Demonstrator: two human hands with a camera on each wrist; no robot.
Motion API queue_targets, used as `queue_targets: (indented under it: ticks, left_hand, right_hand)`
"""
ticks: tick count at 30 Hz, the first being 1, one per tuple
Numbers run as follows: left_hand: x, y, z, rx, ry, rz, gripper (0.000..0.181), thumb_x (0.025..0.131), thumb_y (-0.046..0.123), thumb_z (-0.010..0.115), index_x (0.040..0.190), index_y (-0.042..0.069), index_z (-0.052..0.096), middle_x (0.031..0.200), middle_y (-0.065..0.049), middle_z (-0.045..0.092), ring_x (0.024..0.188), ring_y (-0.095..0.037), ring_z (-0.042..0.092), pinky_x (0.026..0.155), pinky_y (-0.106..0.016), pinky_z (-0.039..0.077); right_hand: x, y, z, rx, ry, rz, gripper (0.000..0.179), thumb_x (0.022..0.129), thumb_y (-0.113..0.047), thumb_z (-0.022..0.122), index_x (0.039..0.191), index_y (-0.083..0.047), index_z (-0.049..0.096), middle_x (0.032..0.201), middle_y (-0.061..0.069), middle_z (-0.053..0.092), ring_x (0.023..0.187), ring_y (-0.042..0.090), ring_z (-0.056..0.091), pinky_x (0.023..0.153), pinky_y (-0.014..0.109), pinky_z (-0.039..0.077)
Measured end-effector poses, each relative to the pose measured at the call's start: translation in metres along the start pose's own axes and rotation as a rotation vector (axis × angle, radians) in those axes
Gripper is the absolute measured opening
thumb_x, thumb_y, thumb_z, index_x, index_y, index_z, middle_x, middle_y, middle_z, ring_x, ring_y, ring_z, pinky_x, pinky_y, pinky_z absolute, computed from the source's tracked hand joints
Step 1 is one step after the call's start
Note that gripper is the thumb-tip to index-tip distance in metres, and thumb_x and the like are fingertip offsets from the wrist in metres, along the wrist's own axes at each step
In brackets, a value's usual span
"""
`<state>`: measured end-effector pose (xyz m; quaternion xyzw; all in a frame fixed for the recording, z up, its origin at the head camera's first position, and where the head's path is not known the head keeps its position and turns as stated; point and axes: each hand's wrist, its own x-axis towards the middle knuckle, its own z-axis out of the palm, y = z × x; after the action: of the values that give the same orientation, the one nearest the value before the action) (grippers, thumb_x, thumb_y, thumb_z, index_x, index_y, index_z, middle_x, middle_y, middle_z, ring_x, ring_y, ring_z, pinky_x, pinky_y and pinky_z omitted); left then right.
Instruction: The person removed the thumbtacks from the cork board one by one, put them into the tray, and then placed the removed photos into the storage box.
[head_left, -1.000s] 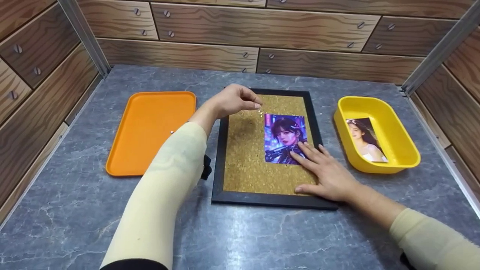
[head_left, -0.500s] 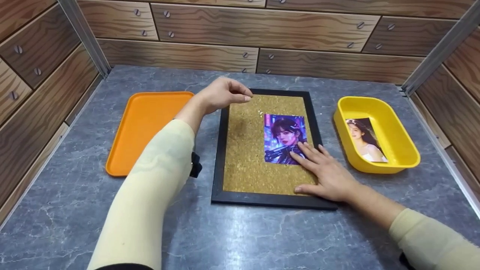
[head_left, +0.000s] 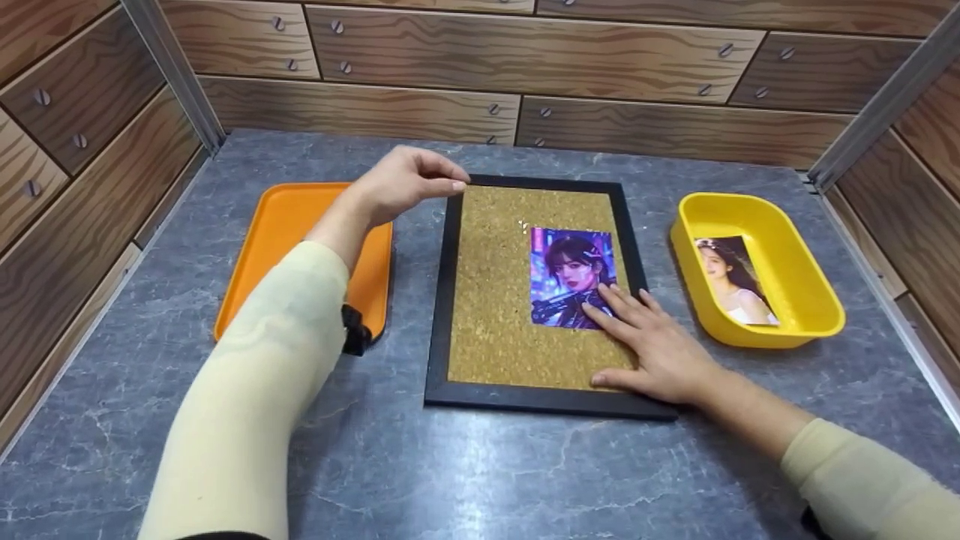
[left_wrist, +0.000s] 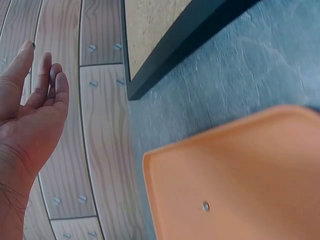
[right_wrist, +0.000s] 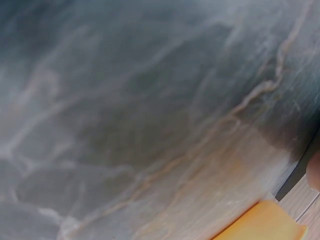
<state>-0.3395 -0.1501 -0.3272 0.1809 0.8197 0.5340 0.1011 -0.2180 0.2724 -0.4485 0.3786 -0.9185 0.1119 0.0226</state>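
My right hand (head_left: pixel 652 352) lies with fingers spread over the cork board (head_left: pixel 495 300) and its black frame. Its fingertips press the lower right part of a purple-blue picture (head_left: pixel 570 262) of a dark-haired figure. At the picture's upper left corner sits a small clear, shiny thing, pin-like (head_left: pixel 523 225). My left hand (head_left: pixel 409 180) hovers between the orange tray and the board's far left corner, fingers loosely bent, nothing seen in them. In the left wrist view, a small metallic piece (left_wrist: pixel 205 206) lies in the orange tray (left_wrist: pixel 260 165).
Right of the board stands a yellow bin (head_left: pixel 799 277) with a photo (head_left: pixel 731 281) of a person inside. The orange tray (head_left: pixel 375 277) lies at left, partly behind my left arm. Wood-patterned walls (head_left: pixel 420 112) enclose the grey marbled table (head_left: pixel 480 472).
My left hand has moved left, away from the clear pin-like thing, which stays at the picture's corner. My right hand remains in place on the picture and board.
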Motion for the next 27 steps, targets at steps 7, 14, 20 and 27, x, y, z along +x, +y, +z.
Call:
queue_targets:
  ticks: [7,14,20,27]
  left_hand:
    - [-0.011,-0.006,-0.014,-0.022,0.039,-0.003,0.022,0.103,0.017,0.072,0.122,0.007,0.079,0.124,-0.007,0.071,0.114,-0.02,0.064,0.104,-0.039,0.052]
    - [-0.023,-0.015,-0.03,-0.025,0.074,-0.037,0.024,0.103,0.019,0.073,0.123,0.008,0.079,0.127,-0.006,0.069,0.114,-0.021,0.062,0.104,-0.038,0.051]
    - [-0.031,-0.026,-0.041,-0.028,0.116,-0.071,0.026,0.102,0.021,0.074,0.125,0.008,0.079,0.132,-0.006,0.068,0.119,-0.021,0.06,0.109,-0.039,0.047]
    - [-0.042,-0.035,-0.053,-0.047,0.166,-0.095,0.028,0.103,0.024,0.073,0.126,0.009,0.078,0.135,-0.007,0.065,0.126,-0.023,0.056,0.114,-0.042,0.044]
  right_hand:
    - [0.0,0.001,0.001,-0.018,0.034,-0.022,0.099,0.088,-0.067,0.075,0.166,-0.019,0.038,0.173,0.016,0.025,0.158,0.038,0.025,0.126,0.065,0.015]
    - [0.0,0.001,0.002,-0.009,0.023,-0.015,0.099,0.088,-0.067,0.074,0.167,-0.02,0.037,0.174,0.016,0.024,0.159,0.038,0.023,0.126,0.064,0.013]
    - [0.0,0.001,0.001,-0.003,0.018,-0.009,0.099,0.089,-0.068,0.074,0.167,-0.021,0.037,0.174,0.016,0.023,0.159,0.037,0.022,0.127,0.063,0.012]
    - [0.0,0.002,0.002,-0.003,0.02,-0.009,0.099,0.088,-0.069,0.074,0.167,-0.022,0.036,0.174,0.014,0.022,0.16,0.036,0.022,0.127,0.063,0.012]
